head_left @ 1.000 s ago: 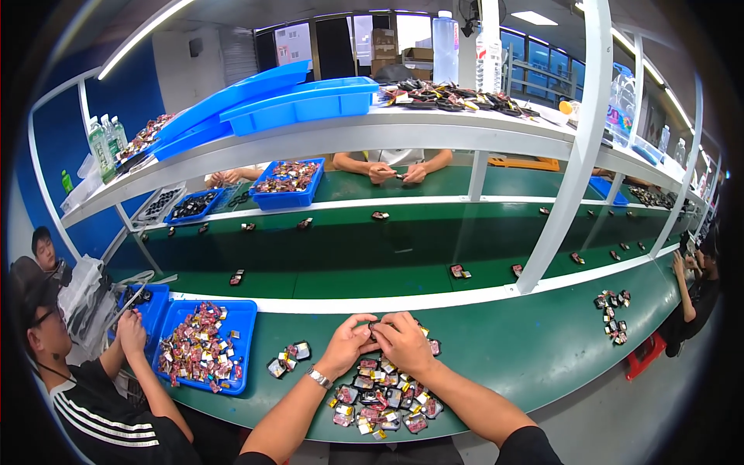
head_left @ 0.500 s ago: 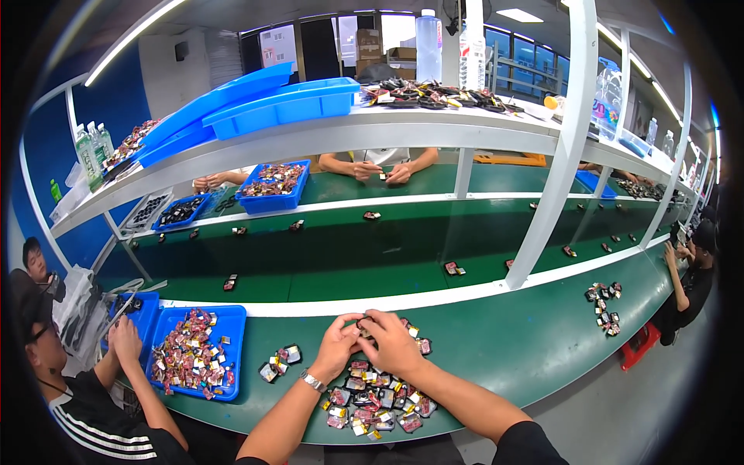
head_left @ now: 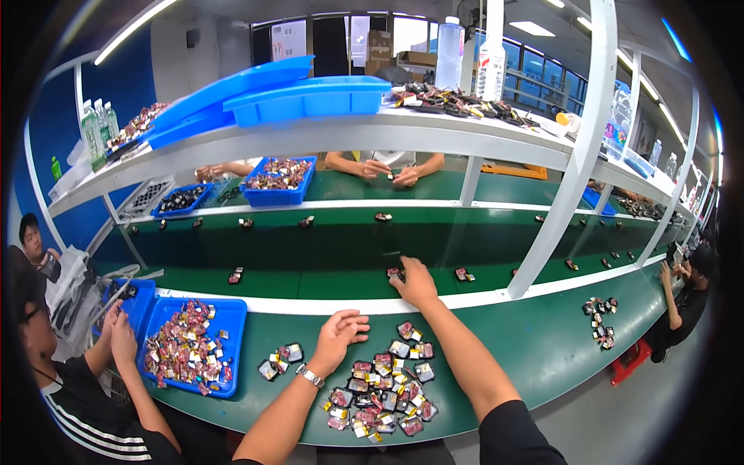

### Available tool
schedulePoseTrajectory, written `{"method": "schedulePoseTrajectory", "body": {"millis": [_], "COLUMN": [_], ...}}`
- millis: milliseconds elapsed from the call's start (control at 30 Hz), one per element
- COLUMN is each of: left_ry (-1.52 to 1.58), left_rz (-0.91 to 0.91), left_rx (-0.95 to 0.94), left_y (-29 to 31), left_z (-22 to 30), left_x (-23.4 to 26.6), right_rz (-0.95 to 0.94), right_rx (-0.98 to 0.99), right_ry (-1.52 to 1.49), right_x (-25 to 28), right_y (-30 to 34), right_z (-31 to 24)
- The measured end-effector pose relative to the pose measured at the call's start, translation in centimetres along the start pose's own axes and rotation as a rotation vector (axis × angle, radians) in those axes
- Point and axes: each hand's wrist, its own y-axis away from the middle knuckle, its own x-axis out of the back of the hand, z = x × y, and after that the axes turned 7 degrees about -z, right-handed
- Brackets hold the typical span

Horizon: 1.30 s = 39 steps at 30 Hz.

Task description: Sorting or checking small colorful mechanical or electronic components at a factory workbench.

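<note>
On the green conveyor belt (head_left: 333, 285), my right hand (head_left: 417, 284) reaches out, thumb and fingers at a small black-cased electronic module (head_left: 394, 273) with a red circuit board. The module rests on or just above the belt; which one I cannot tell. Back over the near bench, my left hand (head_left: 341, 339) wears a metal watch, its fingers loosely bent and apart with nothing visible in them. Beside it, between my forearms, lies a pile of similar modules (head_left: 380, 395) with red boards and white-and-yellow parts. A few more modules (head_left: 280, 361) sit left of my left wrist.
A blue tray (head_left: 242, 341) of red boards stands at the left, near a co-worker's hands (head_left: 120, 329). A white post (head_left: 554, 209) rises at the belt's edge. The shelf (head_left: 310, 132) above bears blue trays and bottles. Another group of modules (head_left: 601, 319) lies right.
My hands have parted. The right hand has moved forward from above the pile to the belt, where a module now shows at its fingers. My left hand has loosened and stayed near the pile.
</note>
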Motion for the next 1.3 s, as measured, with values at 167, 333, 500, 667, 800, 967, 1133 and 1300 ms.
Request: {"method": "schedulePoseTrajectory", "body": {"millis": [167, 333, 500, 667, 800, 967, 1133, 1300], "left_ry": [-0.069, -0.208, -0.264, -0.3, -0.317, -0.165, 0.017, 0.033], "left_rz": [0.021, -0.016, -0.037, -0.044, -0.055, -0.166, -0.16, -0.142], "left_rx": [0.02, 0.014, 0.025, 0.048, 0.057, 0.041, 0.095, 0.091], "left_y": [-0.4, 0.1, 0.2, 0.4, 0.4, 0.6, 0.8, 0.8], "left_z": [0.1, 0.1, 0.0, -0.2, 0.1, 1.1, 2.1, 2.0], "left_x": [-0.4, -0.7, -1.4, -1.4, -1.7, -2.2, -2.8, -2.0], "right_rz": [-0.367, -0.559, -0.526, -0.677, -0.631, -0.436, -0.226, -0.08], "right_rx": [-0.231, -0.213, -0.243, -0.193, -0.05, -0.183, -0.195, 0.274], "right_ry": [0.028, -0.131, -0.333, -0.282, -0.218, -0.923, -0.999, -0.387], "right_x": [5.2, 6.6, 6.5, 7.9, 6.8, 3.9, 2.8, 4.1], "right_y": [5.1, 8.2, 9.1, 9.2, 9.6, 9.9, 11.1, 11.0], "right_z": [-0.9, -3.6, -3.3, -4.0, -3.3, -3.9, -7.4, -8.3]}}
